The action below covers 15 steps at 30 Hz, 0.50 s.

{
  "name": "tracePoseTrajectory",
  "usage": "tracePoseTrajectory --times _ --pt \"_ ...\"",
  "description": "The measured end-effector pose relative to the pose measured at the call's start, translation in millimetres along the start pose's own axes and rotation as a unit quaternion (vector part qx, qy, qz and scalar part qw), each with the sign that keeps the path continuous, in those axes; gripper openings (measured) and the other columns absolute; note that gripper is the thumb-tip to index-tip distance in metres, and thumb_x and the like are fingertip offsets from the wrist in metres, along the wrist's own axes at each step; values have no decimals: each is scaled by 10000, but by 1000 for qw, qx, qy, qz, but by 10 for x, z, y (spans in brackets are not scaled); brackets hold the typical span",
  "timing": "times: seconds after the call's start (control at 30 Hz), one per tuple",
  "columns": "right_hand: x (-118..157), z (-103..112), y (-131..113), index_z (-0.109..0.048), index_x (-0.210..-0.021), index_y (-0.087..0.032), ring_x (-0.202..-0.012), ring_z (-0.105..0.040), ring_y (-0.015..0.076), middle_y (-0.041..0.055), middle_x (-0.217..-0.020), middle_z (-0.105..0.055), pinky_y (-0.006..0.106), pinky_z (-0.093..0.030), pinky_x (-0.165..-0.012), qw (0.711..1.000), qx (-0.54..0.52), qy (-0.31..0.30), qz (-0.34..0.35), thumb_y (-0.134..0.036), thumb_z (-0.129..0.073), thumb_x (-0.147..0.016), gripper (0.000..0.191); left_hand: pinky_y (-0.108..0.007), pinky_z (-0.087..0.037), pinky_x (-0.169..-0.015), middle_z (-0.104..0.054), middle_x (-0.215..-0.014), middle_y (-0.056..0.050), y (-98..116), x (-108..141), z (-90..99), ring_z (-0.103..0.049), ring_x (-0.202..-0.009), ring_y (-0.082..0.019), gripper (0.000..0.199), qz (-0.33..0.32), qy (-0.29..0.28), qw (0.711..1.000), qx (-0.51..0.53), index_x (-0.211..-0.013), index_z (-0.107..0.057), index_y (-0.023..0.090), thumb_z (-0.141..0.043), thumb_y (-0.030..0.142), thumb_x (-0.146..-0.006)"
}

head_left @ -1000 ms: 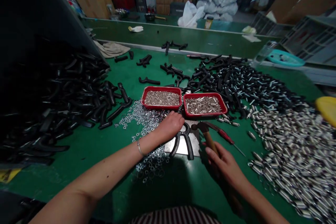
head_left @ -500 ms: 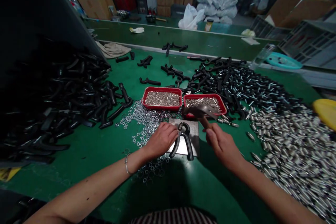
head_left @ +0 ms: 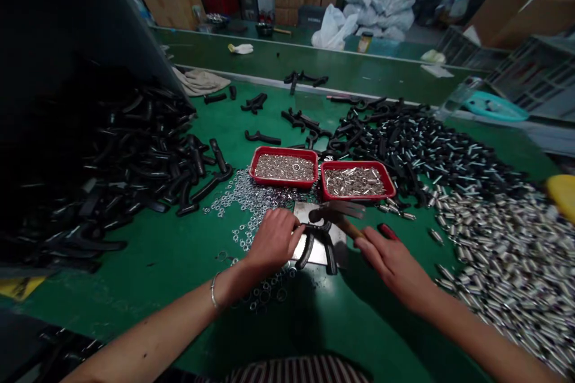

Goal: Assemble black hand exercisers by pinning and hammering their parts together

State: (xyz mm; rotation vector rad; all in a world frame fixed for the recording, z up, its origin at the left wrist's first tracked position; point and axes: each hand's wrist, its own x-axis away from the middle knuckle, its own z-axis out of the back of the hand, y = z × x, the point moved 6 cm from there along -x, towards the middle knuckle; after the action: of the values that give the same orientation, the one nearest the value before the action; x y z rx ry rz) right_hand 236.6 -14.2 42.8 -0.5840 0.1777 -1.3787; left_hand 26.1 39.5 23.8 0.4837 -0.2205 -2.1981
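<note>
My right hand [head_left: 389,254] is closed round the wooden handle of a claw hammer [head_left: 339,209]. Its metal head is down over the top of a black two-handled piece [head_left: 331,254], which lies on a flat metal plate [head_left: 298,210] with its two curved legs toward me. Whether the head touches the piece is hard to tell. At the upper left of this piece, my left hand [head_left: 275,238] pinches its top end between thumb and fingers. The hammer head partly covers that top end.
Two red trays [head_left: 252,175] of small metal parts stand beyond the plate. Loose nuts [head_left: 240,197] lie to the left, silver cylinders [head_left: 485,251] and black pieces with metal pins [head_left: 417,137] to the right. A dark bin [head_left: 135,24] spills black handles [head_left: 148,179] at left. A red-handled object [head_left: 387,231] lies near my right hand.
The hammer head has come down from above the right tray's front edge to the top of the black piece. My left hand still pinches it. The whole view has shifted slightly.
</note>
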Motion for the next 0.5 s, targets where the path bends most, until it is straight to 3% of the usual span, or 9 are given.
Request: tracePoseTrajectory --times 0.1,0.2,0.27,0.37,0.43,0.5 --pt "133 -125 54 -503 -889 -222 -612 -598 200 30 -694 -618 286 -358 -565 999 -13 -11 -37 -526 -321 -1000 371 -414 -437 -785 -630 -823 -108 179 79 -97 -579 -810 -260 382 19 -42 998 -53 -872 -615 131 -518 495 -936" --pt "198 -250 148 -517 -822 -222 -567 -582 180 11 -659 -601 275 -404 -541 984 -147 -59 -84 -566 -313 -988 433 -383 -451 -703 -642 -829 -111 309 65 -200 -604 -758 -253 270 28 -83 993 -75 -896 -611 127 -546 388 -925" --pt "261 -277 255 -559 -874 -219 -608 -612 180 18 -727 -640 269 -457 -555 966 -228 -47 -107 -590 -328 -976 449 -354 -448 -657 -646 -833 -95 271 51 -164 -608 -729 -232 198 34 -98 992 -71 -904 -610 137 -517 309 -934" --pt "481 -288 568 -572 -1133 -228 -739 -676 220 42 -905 -709 287 -525 -636 969 -199 43 -140 -618 -527 -881 467 -337 -460 -690 -653 -870 -87 -21 226 123 -618 -776 -218 223 42 -92 992 -73 -925 -621 145 -483 317 -961" --pt "711 -393 810 -553 -1200 -236 -752 -702 237 53 -952 -731 300 -552 -650 976 -150 61 -148 -613 -587 -842 520 -344 -470 -753 -658 -916 -90 -367 547 423 -620 -841 -222 261 65 -70 991 -93 -981 -629 147 -465 350 -979" --pt "942 -554 982 -565 -1203 -260 -822 -724 233 52 -1030 -736 293 -576 -713 986 -127 44 -102 -558 -569 -878 441 -359 -474 -807 -655 -952 -94 -796 998 734 -617 -877 -226 304 119 -42 983 -133 -1040 -630 147 -440 379 -994"
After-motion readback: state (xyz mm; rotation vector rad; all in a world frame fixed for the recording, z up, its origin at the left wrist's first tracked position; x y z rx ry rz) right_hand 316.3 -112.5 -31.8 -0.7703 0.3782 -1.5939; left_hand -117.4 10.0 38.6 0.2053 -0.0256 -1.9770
